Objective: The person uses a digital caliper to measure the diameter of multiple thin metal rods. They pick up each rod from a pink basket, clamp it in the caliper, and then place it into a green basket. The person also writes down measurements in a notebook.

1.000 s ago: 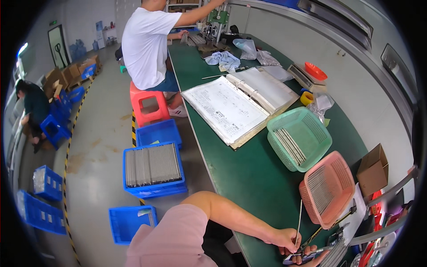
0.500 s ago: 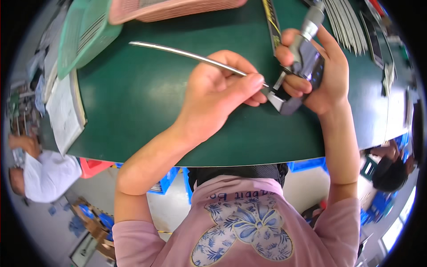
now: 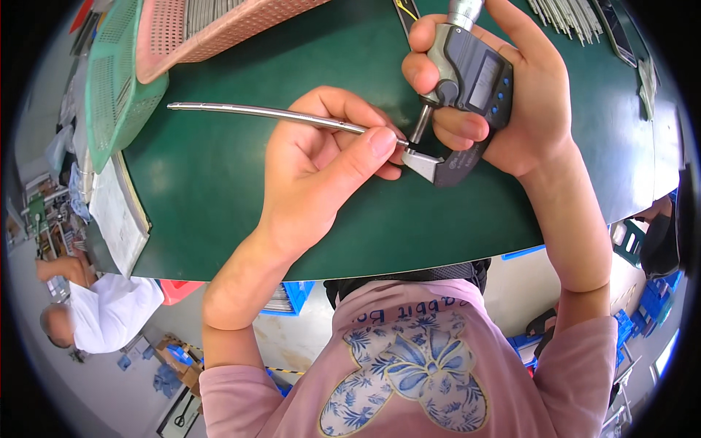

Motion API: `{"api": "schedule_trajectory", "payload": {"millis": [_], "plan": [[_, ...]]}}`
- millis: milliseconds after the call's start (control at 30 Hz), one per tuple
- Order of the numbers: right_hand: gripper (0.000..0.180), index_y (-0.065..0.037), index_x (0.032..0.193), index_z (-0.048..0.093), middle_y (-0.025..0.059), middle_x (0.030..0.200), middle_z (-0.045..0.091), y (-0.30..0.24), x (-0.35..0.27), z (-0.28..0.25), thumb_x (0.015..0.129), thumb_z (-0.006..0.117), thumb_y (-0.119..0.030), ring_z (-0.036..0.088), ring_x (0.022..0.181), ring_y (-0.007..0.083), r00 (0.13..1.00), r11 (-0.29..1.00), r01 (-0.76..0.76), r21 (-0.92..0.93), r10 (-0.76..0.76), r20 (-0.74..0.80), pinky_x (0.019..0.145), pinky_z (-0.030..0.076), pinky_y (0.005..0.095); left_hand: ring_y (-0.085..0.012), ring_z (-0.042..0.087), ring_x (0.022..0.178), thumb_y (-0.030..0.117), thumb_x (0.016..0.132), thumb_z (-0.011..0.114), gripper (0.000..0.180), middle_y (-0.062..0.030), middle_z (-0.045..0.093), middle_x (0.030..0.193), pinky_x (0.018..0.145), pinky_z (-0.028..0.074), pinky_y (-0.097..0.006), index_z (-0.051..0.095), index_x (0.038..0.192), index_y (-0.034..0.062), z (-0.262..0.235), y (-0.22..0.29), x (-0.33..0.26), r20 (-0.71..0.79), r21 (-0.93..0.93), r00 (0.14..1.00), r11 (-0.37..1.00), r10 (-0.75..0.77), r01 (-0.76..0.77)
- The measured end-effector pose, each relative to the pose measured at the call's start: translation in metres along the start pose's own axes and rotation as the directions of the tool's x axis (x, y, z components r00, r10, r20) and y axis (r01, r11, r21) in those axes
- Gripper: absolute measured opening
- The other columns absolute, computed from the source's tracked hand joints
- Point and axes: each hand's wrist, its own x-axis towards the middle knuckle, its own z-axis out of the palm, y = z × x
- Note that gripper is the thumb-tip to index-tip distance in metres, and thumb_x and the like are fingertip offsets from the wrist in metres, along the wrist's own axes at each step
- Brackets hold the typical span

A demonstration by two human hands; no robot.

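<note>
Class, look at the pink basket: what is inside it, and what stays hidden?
Inside the pink basket are thin metal rods, side by side. The near wall covers their near ends; the picture's top edge cuts off more.

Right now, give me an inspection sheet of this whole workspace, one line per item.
Surface: green tabletop, with a soft sheen.
Job's things: slender metal rod, its right end at the gap of the digital micrometer; contact unclear.
Clutter: pink basket holding gray rods, mint-green basket and white papers at left; loose rods at upper right.
Hands: left hand pinches the metal rod; right hand grips the micrometer.
Cables: nothing seen that is plainly a cable.
Surroundings: person in a white shirt and red stool at left; blue crate beyond the table edge.
</note>
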Motion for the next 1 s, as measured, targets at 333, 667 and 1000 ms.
{"api": "schedule_trajectory", "payload": {"millis": [333, 667, 1000], "plan": [[0.065, 0.004, 0.091, 0.053, 0.0218, 0.076, 0.057, -0.007, -0.003, 0.013, 0.088, 0.016, -0.049, 0.045, 0.039, 0.0239, 0.993, 0.984, -0.100, 0.147, 0.108, -0.043, 0.040, 0.040, 0.0293, -0.0140, 0.056, 0.073, 0.014, 0.081, 0.058, 0.018, -0.0107, 0.053, 0.087, 0.060, 0.050, -0.026, 0.047, 0.088, 0.0024, 0.000, -0.003, 0.001, 0.027, 0.009, 0.999, 1.000, 0.025, -0.025], [0.071, 0.005, 0.094, 0.052, 0.0225, 0.080, 0.058, -0.002, -0.003, 0.003, 0.084, 0.019, -0.058, 0.048, 0.044, 0.0245, 0.996, 0.979, -0.084, 0.186, 0.076, 0.050, 0.041, 0.040, 0.0290, -0.0133, 0.055, 0.071, 0.012, 0.080, 0.059, 0.017, -0.0111, 0.053, 0.087, 0.058, 0.050, -0.024, 0.047, 0.087, 0.0029, -0.001, -0.003, 0.002, 0.063, 0.005, 0.997, 0.999, 0.043, -0.043], [0.071, 0.006, 0.094, 0.052, 0.0226, 0.080, 0.058, -0.001, -0.003, -0.002, 0.085, 0.018, -0.056, 0.047, 0.044, 0.0245, 0.993, 0.978, -0.091, 0.189, 0.074, 0.092, 0.042, 0.040, 0.0285, -0.0132, 0.055, 0.072, 0.013, 0.080, 0.058, 0.017, -0.0104, 0.052, 0.087, 0.057, 0.050, -0.024, 0.046, 0.088, 0.0038, 0.000, -0.003, 0.002, 0.063, 0.013, 0.997, 0.999, 0.050, -0.051]]}}
